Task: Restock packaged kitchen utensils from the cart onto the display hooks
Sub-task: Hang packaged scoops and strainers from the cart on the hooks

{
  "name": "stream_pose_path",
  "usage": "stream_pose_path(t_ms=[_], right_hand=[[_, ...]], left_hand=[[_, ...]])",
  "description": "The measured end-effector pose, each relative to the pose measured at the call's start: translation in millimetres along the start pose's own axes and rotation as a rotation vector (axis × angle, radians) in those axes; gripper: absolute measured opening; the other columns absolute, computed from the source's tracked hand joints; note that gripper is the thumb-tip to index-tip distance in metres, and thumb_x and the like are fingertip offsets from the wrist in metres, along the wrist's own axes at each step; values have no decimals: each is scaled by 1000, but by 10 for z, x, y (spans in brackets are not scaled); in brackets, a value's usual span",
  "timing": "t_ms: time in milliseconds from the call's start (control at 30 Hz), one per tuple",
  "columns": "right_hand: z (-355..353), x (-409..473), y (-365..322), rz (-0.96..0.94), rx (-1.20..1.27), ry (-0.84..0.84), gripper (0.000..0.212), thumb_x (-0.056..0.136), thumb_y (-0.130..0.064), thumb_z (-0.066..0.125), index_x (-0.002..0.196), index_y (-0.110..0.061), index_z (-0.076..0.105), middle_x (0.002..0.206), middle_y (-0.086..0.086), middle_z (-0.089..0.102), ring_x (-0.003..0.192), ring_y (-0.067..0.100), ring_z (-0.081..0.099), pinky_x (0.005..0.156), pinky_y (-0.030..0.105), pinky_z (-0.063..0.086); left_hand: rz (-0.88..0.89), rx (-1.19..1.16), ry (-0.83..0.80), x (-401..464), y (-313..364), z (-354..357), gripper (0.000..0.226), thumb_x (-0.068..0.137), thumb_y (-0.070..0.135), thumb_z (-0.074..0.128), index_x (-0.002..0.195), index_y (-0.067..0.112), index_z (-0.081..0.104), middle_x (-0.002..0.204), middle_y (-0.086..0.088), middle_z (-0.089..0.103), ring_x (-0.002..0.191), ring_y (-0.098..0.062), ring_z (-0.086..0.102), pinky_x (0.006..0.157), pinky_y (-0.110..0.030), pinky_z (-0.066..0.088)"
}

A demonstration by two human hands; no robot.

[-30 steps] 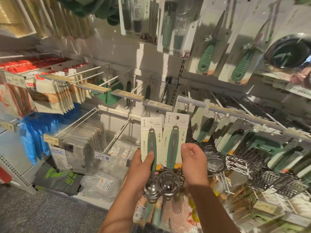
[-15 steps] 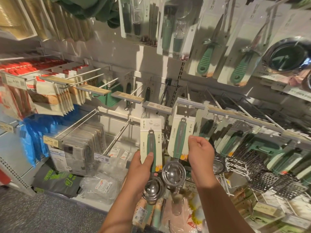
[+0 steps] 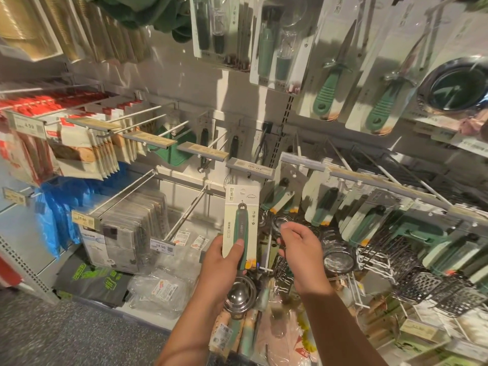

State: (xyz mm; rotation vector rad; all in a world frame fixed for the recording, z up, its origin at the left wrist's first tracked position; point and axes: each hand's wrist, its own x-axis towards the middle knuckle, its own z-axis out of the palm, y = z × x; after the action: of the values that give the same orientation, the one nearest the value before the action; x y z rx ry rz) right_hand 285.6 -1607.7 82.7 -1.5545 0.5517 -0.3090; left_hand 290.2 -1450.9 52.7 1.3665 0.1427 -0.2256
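The left hand [image 3: 220, 262] grips one carded scoop [image 3: 240, 225] by the lower part of its backing card, thumb pressed across the green handle and fingers curled behind the card. The card stands upright in front of the display wall, with the steel bowl of the scoop hanging below the hand. The top of the card sits just below a grey price strip [image 3: 250, 169] at the front end of a bare display hook [image 3: 260, 143]; the card is not on the hook. The right hand [image 3: 301, 249] is just beside the card, to its right, with fingers loosely curled and holding nothing; whether the fingertips touch the items behind them cannot be told. Behind the right hand, matching carded scoops [image 3: 320, 204] with green handles already hang from the next hook rail, cards tilted and steel bowls clustered below. Further right hang metal graters [image 3: 427, 283]. On the upper wall, two carded tools with ribbed green handles [image 3: 326, 96] hang side by side. To the left, flat packets [image 3: 132, 231] fill a lower hook with a price tag [image 3: 161, 245] at its end. Below both forearms lie more packaged utensils [image 3: 237, 336] in a pile.
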Motion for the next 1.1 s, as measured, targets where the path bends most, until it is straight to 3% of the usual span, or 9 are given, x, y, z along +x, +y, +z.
stream_pose_path(t_ms=[133,267,367,567,700,800,900,1000,1100], right_hand=[[63,-72,35,2,-20,-108,11,101,-22,63,110,-20,70,103,2,75,86,11,69,76,26,56],[111,-118,81,-1,-67,-197,14,102,-24,63,109,-18,73,99,3,79,92,22,75,83,35,62],[114,-130,132,-21,-82,-220,13,102,-23,64,103,-18,76,95,7,79,88,32,73,85,45,58],[72,-137,131,-100,-88,-158,17,103,-15,61,93,-17,75,80,-1,76,64,4,63,62,22,46],[29,-112,66,-163,-64,-69,17,104,-16,60,93,-19,72,85,-3,77,75,5,70,71,22,52],[-1,-60,19,-208,-55,-4,15,104,-23,60,98,-19,73,96,3,77,95,23,72,87,41,57],[-23,2,-16,-219,-55,46,16,104,-30,60,104,-19,73,100,7,76,97,29,71,92,49,56],[-51,58,-46,-202,-37,83,17,103,-28,62,106,-17,73,99,7,76,95,29,71,88,46,57],[-55,76,-27,-178,-29,131,22,103,-29,63,115,-12,72,102,3,76,98,21,71,89,39,57]], left_hand=[[-7,-4,-20,-1,-10,22,18,103,27,62,120,26,67,102,4,80,92,-18,77,80,-40,62],[9,12,-91,-8,0,22,17,103,25,63,119,24,68,105,-1,80,99,-23,76,95,-50,59],[7,-1,-138,-17,11,33,21,102,23,64,123,19,66,104,-3,80,98,-22,76,87,-39,61],[-19,-80,-157,-33,38,57,20,102,17,63,121,15,64,89,0,80,80,-13,76,66,-21,57],[-59,-95,-139,-36,35,77,16,101,17,65,116,22,63,81,4,77,73,-10,73,63,-19,55],[-59,-101,-132,-41,47,80,14,101,14,64,115,18,67,88,-3,74,71,-8,72,60,-17,54],[-52,-94,-136,-39,66,82,14,101,17,64,114,20,68,96,-5,78,78,-7,72,66,-18,54],[-55,-91,-136,-35,73,85,15,100,21,65,115,22,68,102,-7,79,87,-15,72,77,-27,55],[-56,-96,-129,-25,79,82,14,100,23,65,114,24,69,99,-4,79,84,-14,71,75,-28,53]])
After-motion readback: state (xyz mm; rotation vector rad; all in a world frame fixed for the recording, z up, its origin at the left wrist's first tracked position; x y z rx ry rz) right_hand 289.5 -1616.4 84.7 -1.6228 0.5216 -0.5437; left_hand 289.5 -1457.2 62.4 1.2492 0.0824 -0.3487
